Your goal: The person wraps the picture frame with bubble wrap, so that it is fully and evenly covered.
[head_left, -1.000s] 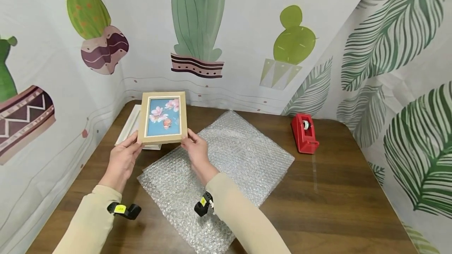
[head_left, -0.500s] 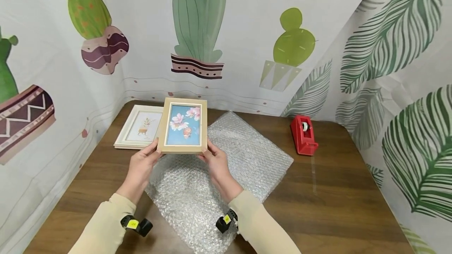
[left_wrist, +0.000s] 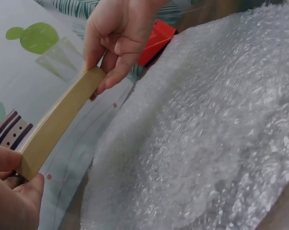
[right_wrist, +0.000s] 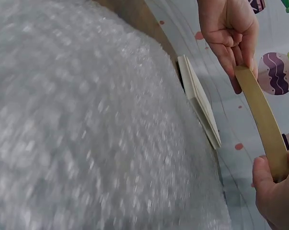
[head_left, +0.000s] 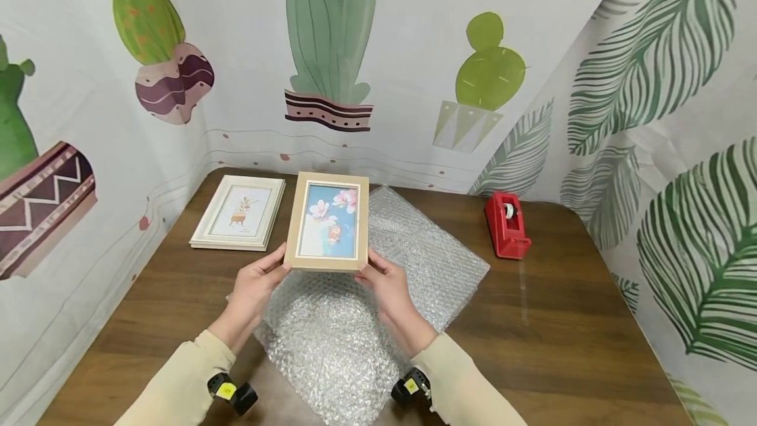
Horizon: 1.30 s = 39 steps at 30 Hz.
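Both hands hold up a light wood picture frame [head_left: 362,222] with pink blossoms on blue, in the middle of the head view. My left hand [head_left: 254,288] pinches its lower left corner, and my right hand [head_left: 390,291] pinches the lower right one. Beneath it lies a sheet of bubble wrap [head_left: 331,327], spread diagonally on the table. From the left wrist view, the frame's lower edge [left_wrist: 60,120] shows as a narrow tan strip between the two hands, raised over the wrap. The right wrist view shows that same edge [right_wrist: 263,120].
White picture frames [head_left: 204,232], stacked, lie at the back left of the wooden table [head_left: 568,321]. A red tape dispenser [head_left: 507,229] stands at the back right, with a clear strip of tape on the table in front of it. Printed cloth [head_left: 414,51] hangs behind.
The hands have carried the wooden picture frame right and toward me, from above the white frames to over the bubble wrap. The white frames now show fully.
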Each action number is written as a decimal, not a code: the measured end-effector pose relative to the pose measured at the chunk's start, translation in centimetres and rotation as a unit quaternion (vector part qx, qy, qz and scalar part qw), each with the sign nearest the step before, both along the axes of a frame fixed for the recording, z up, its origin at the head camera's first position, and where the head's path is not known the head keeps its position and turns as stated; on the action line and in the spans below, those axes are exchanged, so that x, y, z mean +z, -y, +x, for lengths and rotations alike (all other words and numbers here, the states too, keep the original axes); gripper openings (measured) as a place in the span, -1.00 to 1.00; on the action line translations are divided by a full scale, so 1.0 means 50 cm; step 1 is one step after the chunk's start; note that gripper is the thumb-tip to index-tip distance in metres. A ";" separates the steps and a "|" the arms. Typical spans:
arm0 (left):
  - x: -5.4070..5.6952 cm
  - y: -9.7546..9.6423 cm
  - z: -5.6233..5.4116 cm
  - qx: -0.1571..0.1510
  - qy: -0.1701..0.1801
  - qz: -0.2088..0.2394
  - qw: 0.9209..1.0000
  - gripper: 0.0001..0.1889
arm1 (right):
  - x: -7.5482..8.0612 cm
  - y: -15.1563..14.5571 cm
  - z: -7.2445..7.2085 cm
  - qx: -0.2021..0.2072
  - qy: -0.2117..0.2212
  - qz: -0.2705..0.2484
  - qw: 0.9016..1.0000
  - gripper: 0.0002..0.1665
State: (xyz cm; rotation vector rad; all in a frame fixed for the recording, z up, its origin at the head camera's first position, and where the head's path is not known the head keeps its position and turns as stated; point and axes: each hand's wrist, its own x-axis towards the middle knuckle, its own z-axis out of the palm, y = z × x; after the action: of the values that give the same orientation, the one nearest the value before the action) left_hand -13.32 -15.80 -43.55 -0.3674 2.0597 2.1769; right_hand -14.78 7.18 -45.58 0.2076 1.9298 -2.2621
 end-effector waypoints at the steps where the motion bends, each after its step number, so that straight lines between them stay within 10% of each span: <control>1: -0.001 -0.002 0.001 -0.002 0.002 0.003 1.000 -0.44 | -0.001 -0.006 0.002 0.002 0.003 0.005 1.000 -0.40; 23: -0.076 -0.054 0.038 -0.086 0.041 -0.095 0.991 -0.50 | -0.031 -0.124 0.054 0.030 0.016 0.170 0.985 -0.47; 39: -0.075 -0.070 0.040 -0.136 0.037 -0.121 0.983 -0.48 | -0.046 -0.161 0.093 0.044 0.002 0.228 0.973 -0.49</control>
State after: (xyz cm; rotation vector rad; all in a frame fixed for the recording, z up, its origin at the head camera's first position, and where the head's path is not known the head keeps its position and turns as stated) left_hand -11.32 -12.28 -47.28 -0.1728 2.1906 1.7399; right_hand -10.12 15.25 -47.88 0.1755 2.3790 -1.7317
